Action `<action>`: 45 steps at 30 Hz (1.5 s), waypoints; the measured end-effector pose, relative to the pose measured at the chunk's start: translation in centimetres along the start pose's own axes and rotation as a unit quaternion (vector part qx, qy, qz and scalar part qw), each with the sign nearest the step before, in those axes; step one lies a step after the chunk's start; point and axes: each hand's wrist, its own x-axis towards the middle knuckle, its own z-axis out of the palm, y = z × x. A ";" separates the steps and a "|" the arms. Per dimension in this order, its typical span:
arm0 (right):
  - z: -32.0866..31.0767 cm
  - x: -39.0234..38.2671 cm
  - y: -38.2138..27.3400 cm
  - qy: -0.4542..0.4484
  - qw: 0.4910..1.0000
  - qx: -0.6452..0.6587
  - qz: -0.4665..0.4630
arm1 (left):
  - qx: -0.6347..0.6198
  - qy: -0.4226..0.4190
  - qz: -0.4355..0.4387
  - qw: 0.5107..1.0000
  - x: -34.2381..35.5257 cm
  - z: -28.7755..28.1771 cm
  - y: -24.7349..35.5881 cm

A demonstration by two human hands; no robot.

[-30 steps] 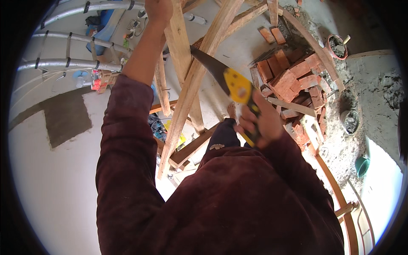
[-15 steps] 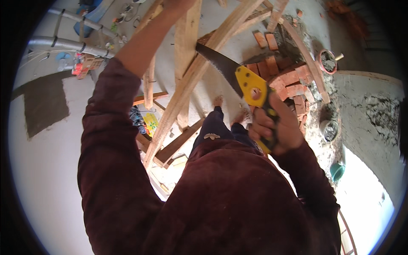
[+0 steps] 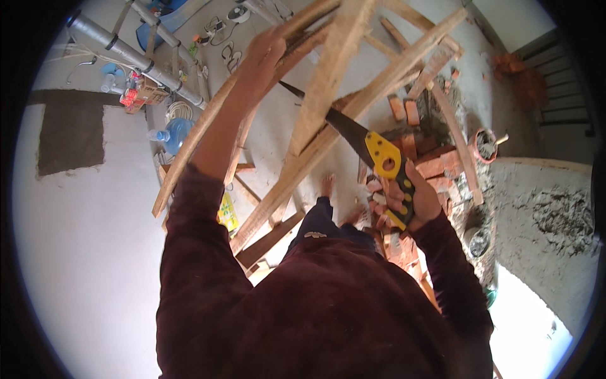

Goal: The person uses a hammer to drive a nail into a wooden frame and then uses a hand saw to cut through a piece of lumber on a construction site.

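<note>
My right hand (image 3: pixel 416 201) is wrapped round the yellow and black handle of a handsaw (image 3: pixel 386 156). The dark blade slants up and left. Its middle is hidden behind an upright wooden plank (image 3: pixel 336 69), and the tip shows on the far side. Below that crossing, a long diagonal timber (image 3: pixel 287 180) runs from lower left to upper right. My left hand (image 3: pixel 268 47) is closed on a rough wooden beam (image 3: pixel 309 41) at the upper middle, its fingertips partly hidden.
A brick pile (image 3: pixel 435 167) lies to the right, beside a mortar bucket (image 3: pixel 485 146). Metal poles (image 3: pixel 120 50), a blue water jug (image 3: pixel 178 136) and a cardboard box (image 3: pixel 150 91) stand on the left. My bare foot (image 3: pixel 328 184) is below the timbers.
The view has shifted, showing more of the timbers. The saw blade now reaches past the upright plank, its tip showing on the far side. Both hands keep their hold.
</note>
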 end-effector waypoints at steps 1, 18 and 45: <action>0.8 0.1 0.0 0.035 0.999 -0.013 -0.001 | 0.132 -0.011 -0.007 0.991 -4.2 -0.7 -2.8; 0.4 -0.4 0.6 -0.008 0.999 0.004 -0.035 | -0.266 0.060 -0.265 0.925 11.5 0.2 13.5; -1.3 -4.9 -1.8 0.074 0.996 0.048 -0.003 | -0.311 0.110 -0.243 0.912 12.0 3.6 13.1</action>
